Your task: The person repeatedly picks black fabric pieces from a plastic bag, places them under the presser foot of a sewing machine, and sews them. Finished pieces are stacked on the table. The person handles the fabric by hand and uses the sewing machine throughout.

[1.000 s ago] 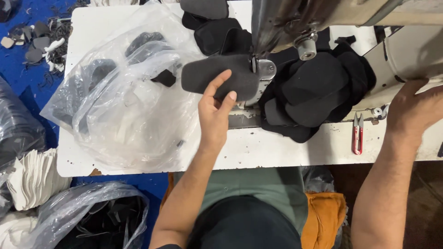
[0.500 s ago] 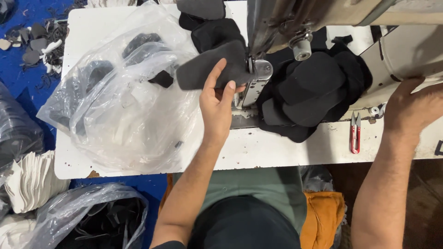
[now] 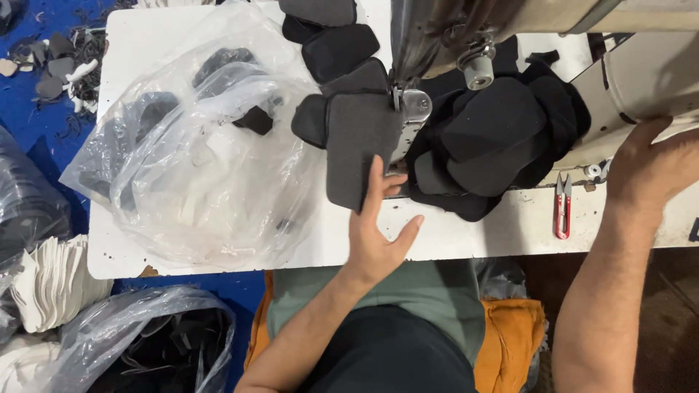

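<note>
Dark grey fabric, a flat padded piece (image 3: 357, 149), is lying on the white surface (image 3: 466, 233) just left of the sewing machine's metal presser foot (image 3: 415, 105), its upper edge reaching under the machine head (image 3: 510, 22). The left hand (image 3: 378, 233) is resting open beside it, fingers spread apart, with the fingertips (image 3: 376, 171) touching the lower right edge of that piece. More grey padded pieces (image 3: 338, 51) are trailing away behind it in a chain. The right hand (image 3: 652, 171) is lying flat against the machine's pale body, fingers apart and gripping nothing. Between the two hands a heap of black pieces (image 3: 495, 142) is sitting under the machine arm, and red thread snips (image 3: 562, 207) are lying near the right hand. A clear plastic bag (image 3: 196, 160) is covering the left part of the surface.
</note>
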